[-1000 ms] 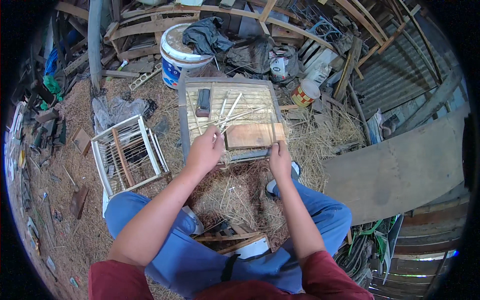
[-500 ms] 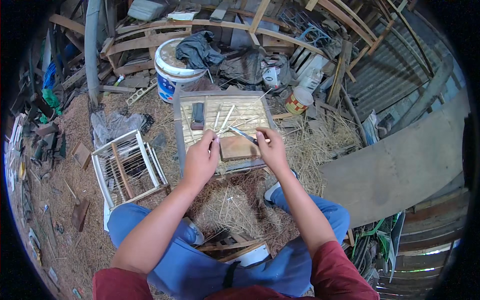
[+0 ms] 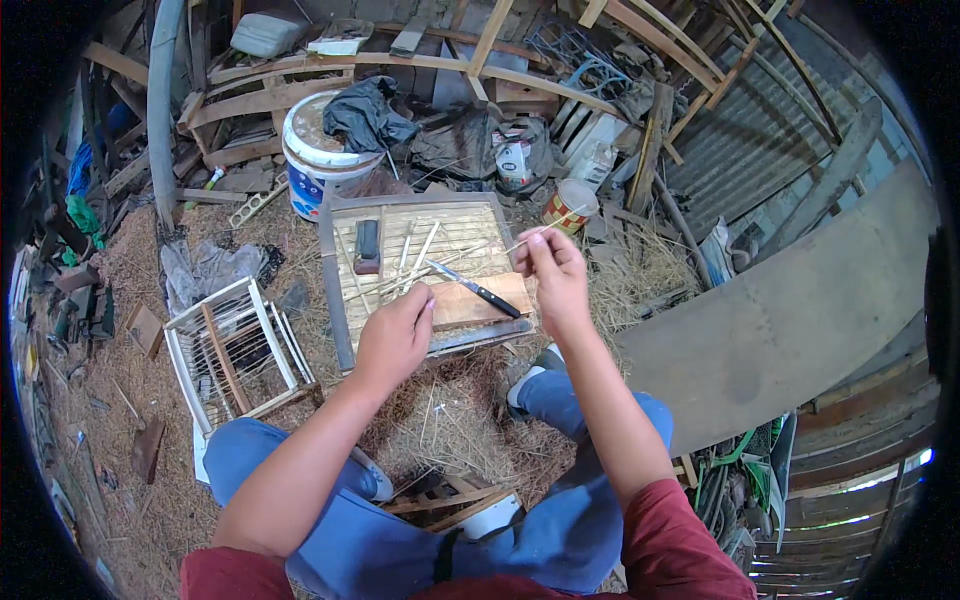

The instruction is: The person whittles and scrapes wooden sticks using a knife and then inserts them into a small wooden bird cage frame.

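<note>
A slatted wooden board in a grey frame (image 3: 333, 280) lies in front of me, with loose thin strips (image 3: 422, 247) and a dark rectangular block (image 3: 367, 245) on it. A knife with a black handle (image 3: 497, 300) rests on a plain wood plank (image 3: 452, 311) near the board's front. My left hand (image 3: 395, 340) is closed on a thin pale stick (image 3: 519, 244) at the board's lower left. My right hand (image 3: 560, 280), right of the board and over the straw, pinches that stick between thumb and fingers toward its upper end.
A white wire-and-wood cage (image 3: 208, 365) stands at the left. Behind the board are a bucket (image 3: 305, 176) with black plastic on it, a tin can (image 3: 570, 212) and scrap wood. A large flat sheet (image 3: 770, 330) lies at the right. My legs flank straw-covered ground.
My right hand has let go of the knife, which now lies on the plank, and has moved right and up onto the stick. My left hand has moved slightly down; the view has shifted.
</note>
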A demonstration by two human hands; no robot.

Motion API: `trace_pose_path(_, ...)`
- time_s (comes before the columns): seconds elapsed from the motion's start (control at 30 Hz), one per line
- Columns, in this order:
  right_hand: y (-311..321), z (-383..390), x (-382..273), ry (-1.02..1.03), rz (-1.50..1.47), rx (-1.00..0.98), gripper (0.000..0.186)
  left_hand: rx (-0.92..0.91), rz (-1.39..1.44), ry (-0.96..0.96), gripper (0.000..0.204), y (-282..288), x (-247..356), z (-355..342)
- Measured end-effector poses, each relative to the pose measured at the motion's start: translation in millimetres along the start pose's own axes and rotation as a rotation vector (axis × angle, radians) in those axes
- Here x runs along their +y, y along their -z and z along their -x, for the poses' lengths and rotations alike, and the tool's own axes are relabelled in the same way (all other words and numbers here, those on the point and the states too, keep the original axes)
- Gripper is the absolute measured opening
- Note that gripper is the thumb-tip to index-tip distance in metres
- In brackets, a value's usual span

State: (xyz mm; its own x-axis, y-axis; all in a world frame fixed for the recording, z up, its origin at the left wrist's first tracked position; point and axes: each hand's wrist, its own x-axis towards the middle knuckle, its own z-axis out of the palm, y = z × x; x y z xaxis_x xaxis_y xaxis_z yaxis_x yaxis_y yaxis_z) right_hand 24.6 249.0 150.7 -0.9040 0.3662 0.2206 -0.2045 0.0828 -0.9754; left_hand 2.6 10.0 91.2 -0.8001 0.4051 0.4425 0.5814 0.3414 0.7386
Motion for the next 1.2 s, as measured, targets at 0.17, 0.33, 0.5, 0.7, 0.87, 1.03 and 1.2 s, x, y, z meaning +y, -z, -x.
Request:
trace_pose_path(0.17,29,-6,-14,0.037,-0.028,0.165,0.018,-0.003,0.063,0.052,0.011,3,0,-5)
trace_pose_path(0.33,52,-5,-17,0.044,-0.052,0.176,0.020,0.054,0.073,0.066,0.010,1,3,-11)
trace_pose_path(0.5,49,-1,-15,0.035,0.009,0.138,0.019,0.195,0.033,-0.090,0.009,-2,12,-26)
trace_pose_path(0.7,39,-10,-13,0.063,0.077,0.046,0.018,-0.145,0.435,0.173,0.015,-14,1,-48)
trace_pose_path(0.87,26,-19,-14,0.067,0.111,-0.054,0.018,-0.370,0.528,0.142,0.020,-13,8,-69)
trace_pose_path(1.03,22,-36,-10,0.090,0.117,-0.150,0.017,-0.461,0.644,0.261,0.020,-19,9,-90)
trace_pose_path(1.2,19,-42,10,0.075,0.131,-0.177,0.018,-0.554,0.727,0.289,0.024,-28,5,-96)
